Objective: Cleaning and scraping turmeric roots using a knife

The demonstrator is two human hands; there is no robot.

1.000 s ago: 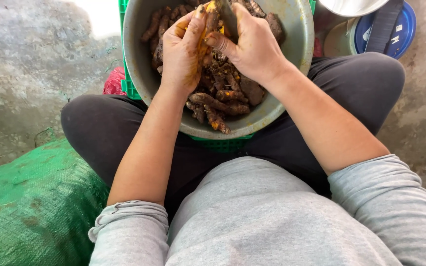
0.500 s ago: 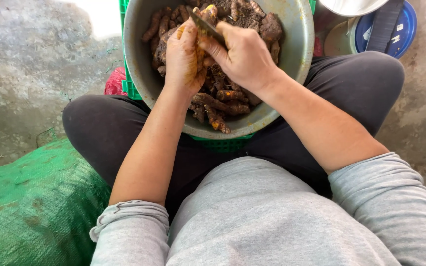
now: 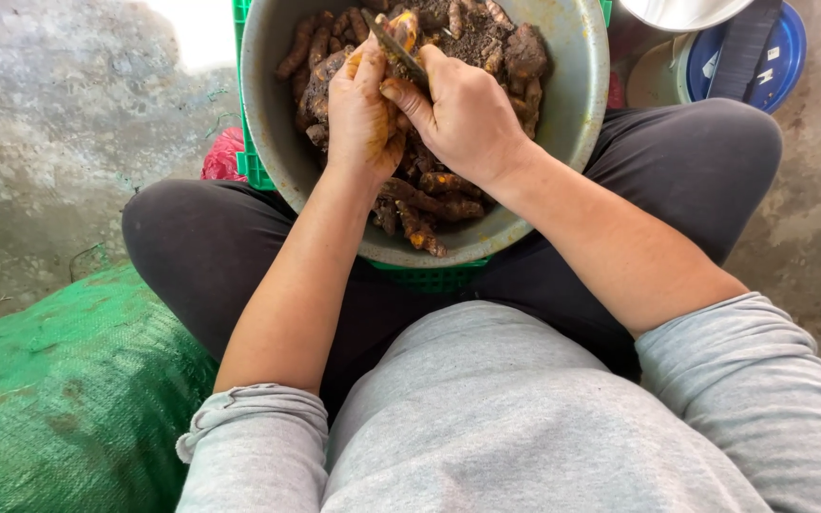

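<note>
A big grey metal bowl (image 3: 577, 104) rests between my crossed legs, filled with several brown, soil-covered turmeric roots (image 3: 429, 195). Over the bowl, my left hand (image 3: 363, 119) grips one root whose orange flesh (image 3: 405, 26) shows at its top. My right hand (image 3: 463, 114) holds a small dark knife (image 3: 391, 49) with the blade laid against that root. Both hands are stained orange and touch each other above the pile.
A green woven sack (image 3: 59, 399) lies at my left knee. A green plastic crate (image 3: 251, 166) sits under the bowl, with a red cloth (image 3: 223, 157) beside it. A blue lid (image 3: 776, 52) and a white bowl (image 3: 681, 11) stand at the upper right on the concrete floor.
The knife has slid along the root from its upper end toward my left hand, and both hands have shifted slightly lower over the bowl.
</note>
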